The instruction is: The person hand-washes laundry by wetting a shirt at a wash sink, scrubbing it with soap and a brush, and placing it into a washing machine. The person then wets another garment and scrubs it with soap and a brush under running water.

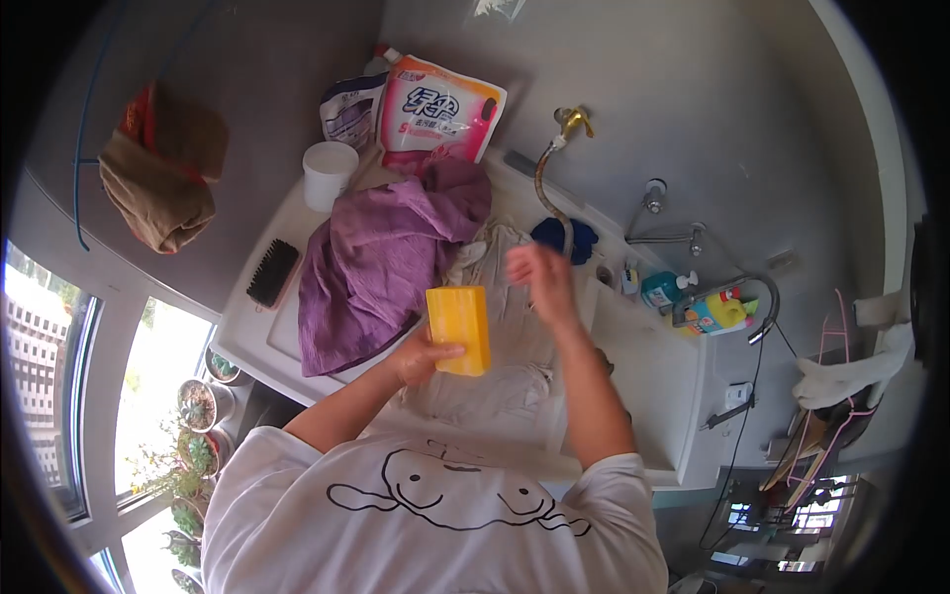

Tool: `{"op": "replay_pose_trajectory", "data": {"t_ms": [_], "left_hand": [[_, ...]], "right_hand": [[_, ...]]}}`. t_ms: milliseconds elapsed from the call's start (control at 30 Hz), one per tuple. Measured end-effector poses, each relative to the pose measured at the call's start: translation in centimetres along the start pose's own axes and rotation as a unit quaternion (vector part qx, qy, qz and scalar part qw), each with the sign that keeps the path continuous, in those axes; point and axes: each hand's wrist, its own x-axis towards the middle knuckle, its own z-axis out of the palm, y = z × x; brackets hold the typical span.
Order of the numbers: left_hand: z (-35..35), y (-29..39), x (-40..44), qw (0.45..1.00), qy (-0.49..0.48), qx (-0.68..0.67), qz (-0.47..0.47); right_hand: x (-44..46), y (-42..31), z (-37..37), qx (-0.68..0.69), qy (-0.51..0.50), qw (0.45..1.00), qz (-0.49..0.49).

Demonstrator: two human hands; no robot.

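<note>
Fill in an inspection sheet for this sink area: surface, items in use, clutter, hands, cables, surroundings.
Surface: white sink counter, largely covered on the left side.
Items in use: yellow block, held above white cloth spread in the sink.
Clutter: purple cloth, brush, white tub and pink bag left; bottles right.
Hands: left hand grips the block; right hand has curled fingers, contents unclear.
Cables: thin dark cord hangs at the right.
Surroundings: brass tap with hose on the wall; potted plants by the window, left.
</note>
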Motion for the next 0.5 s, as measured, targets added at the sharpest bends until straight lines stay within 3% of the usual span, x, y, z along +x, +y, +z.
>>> {"op": "replay_pose_trajectory", "data": {"t_ms": [67, 100, 133, 167, 267, 367, 500], "left_hand": [[0.4, 1.4, 0.1, 1.000, 0.023, 0.004, 0.001], [0.5, 2.2, 0.2, 0.998, 0.026, 0.052, 0.028], [0.4, 3.2, 0.2, 0.993, 0.035, 0.101, 0.056], [0.3, 4.3, 0.3, 0.991, 0.054, 0.102, 0.070], [-0.1, 8.8, 0.9, 0.961, 0.169, 0.165, 0.141], [-1.0, 15.5, 1.6, 0.903, 0.223, 0.274, 0.246], [-6.3, 22.2, 4.4, 0.851, 0.272, 0.288, 0.344]], "right_hand": [[4.8, -0.5, -4.8, -0.113, 0.056, 0.991, -0.034], [8.6, 1.8, -8.1, -0.308, 0.103, 0.940, -0.109], [10.6, 1.4, -9.9, -0.493, 0.140, 0.839, -0.182], [13.5, 3.0, -12.4, -0.463, 0.146, 0.865, -0.129], [19.5, 5.0, -15.2, -0.504, 0.147, 0.847, -0.085], [23.2, 4.4, -14.3, -0.539, 0.129, 0.827, -0.090], [23.7, 1.7, -10.8, -0.570, 0.099, 0.815, -0.030]]}}
